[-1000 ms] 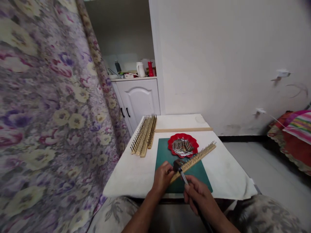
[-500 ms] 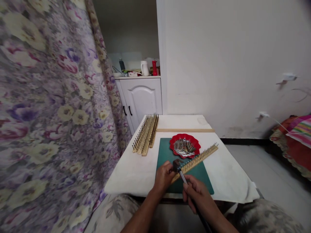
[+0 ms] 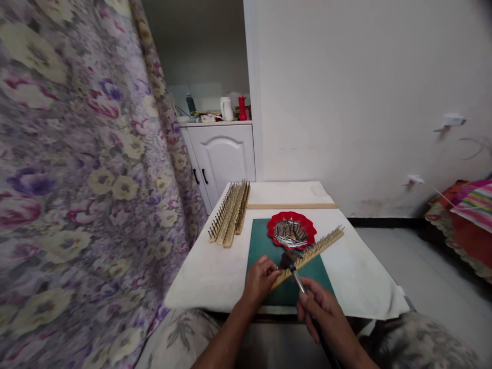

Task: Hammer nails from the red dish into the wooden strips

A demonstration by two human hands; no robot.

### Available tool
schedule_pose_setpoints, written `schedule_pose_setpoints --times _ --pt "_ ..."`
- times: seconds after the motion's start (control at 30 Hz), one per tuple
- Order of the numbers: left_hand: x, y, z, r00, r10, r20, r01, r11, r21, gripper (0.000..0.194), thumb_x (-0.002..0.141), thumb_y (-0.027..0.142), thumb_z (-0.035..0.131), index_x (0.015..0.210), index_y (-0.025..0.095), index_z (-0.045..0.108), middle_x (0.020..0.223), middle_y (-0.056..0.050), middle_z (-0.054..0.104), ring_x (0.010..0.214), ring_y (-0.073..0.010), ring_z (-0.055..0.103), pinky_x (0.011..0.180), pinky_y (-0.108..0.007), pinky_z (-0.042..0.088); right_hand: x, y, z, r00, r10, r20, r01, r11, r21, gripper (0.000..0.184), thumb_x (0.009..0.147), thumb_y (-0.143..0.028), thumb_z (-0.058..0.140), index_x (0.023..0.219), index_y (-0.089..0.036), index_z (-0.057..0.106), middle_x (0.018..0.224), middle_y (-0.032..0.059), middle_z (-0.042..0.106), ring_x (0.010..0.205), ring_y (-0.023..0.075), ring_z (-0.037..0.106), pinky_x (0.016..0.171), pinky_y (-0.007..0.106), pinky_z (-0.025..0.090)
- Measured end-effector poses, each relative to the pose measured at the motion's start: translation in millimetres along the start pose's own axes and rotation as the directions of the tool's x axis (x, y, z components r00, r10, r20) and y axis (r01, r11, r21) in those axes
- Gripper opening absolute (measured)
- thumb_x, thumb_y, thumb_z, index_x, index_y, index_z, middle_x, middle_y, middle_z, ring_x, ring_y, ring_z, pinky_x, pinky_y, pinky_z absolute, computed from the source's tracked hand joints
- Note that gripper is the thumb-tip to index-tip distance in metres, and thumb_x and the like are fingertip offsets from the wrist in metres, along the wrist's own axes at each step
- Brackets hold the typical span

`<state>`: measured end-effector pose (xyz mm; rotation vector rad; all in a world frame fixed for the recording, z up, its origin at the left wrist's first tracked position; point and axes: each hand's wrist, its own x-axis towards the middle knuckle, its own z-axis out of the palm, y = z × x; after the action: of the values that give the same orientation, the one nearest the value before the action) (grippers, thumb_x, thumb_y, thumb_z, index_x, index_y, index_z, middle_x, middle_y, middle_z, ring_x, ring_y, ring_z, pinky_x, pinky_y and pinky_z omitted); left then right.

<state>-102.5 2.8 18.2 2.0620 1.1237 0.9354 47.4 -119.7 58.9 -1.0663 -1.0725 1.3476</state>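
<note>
My left hand [image 3: 261,279] is closed in a pinch at the near end of a wooden strip [image 3: 313,251] studded with upright nails; what the fingertips hold is too small to make out. The strip lies slantwise across a green cutting mat [image 3: 265,246]. My right hand [image 3: 321,307] grips the handle of a small hammer [image 3: 289,260], whose dark head hovers just over the strip beside my left fingertips. A red scalloped dish [image 3: 292,230] full of loose nails sits on the mat beyond the strip.
The mat lies on a small table under a white cloth [image 3: 215,271]. Several finished nail strips [image 3: 229,211] are stacked at its far left, a bare wooden strip [image 3: 292,206] at the back. A flowered curtain [image 3: 77,179] hangs close on the left; a white cabinet [image 3: 223,154] stands behind.
The hammer head has shifted a little to the right along the strip, and my right hand moved right with it. My left hand keeps its pinch at the strip's near end.
</note>
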Motion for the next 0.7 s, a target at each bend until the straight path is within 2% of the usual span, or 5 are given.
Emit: schedule_pose_setpoints --times 0.17,0.3,0.53,0.7 --pt "0.4 -0.9 -0.7 0.999 -0.015 0.033 0.015 1.0 -0.011 0.003 0.071 0.019 0.062 0.069 0.016 0.062 0.074 0.001 0.054 0.065 -0.0112 0.051 0.058 -0.021 0.037 -19.5 17.4 -23.2 0.999 0.034 -0.025 -0.033 0.997 0.063 0.039 0.085 -0.05 0.054 0.107 -0.018 0.049 0.06 -0.003 0.062 0.025 0.0031 0.038 0.03 0.016 0.017" --pt "1.1 -1.3 -5.4 0.998 -0.02 0.055 0.021 1.0 -0.018 0.006 0.07 0.02 0.063 0.075 0.017 0.064 0.076 0.001 0.054 0.064 -0.0111 0.052 0.059 -0.021 0.039 -26.9 37.2 -38.2 0.995 0.072 -0.064 -0.066 0.993 0.1 0.043 0.082 -0.054 0.055 0.104 -0.017 0.05 0.057 -0.0035 0.062 0.024 0.0032 0.039 0.029 0.015 0.018" --pt "7.3 3.1 -28.1 0.998 -0.039 0.048 0.037 0.999 0.032 0.012 0.074 0.029 0.062 0.076 0.017 0.066 0.074 0.0 0.056 0.065 -0.0128 0.053 0.058 -0.022 0.039 -25.6 50.4 -45.2 0.988 0.101 -0.115 -0.088 0.989 0.115 0.046 0.078 -0.057 0.058 0.098 -0.016 0.053 0.052 -0.0043 0.06 0.025 0.0026 0.036 0.029 0.015 0.018" --pt "12.9 7.5 -37.1 0.986 -0.049 0.158 0.045 0.999 0.029 0.01 0.071 0.025 0.063 0.076 0.016 0.065 0.074 0.0 0.057 0.065 -0.0126 0.053 0.059 -0.022 0.04 -24.1 53.8 -47.7 0.987 0.117 -0.112 -0.101 0.986 0.132 0.048 0.077 -0.058 0.059 0.099 -0.015 0.054 0.05 -0.0051 0.058 0.026 0.0032 0.035 0.028 0.015 0.02"
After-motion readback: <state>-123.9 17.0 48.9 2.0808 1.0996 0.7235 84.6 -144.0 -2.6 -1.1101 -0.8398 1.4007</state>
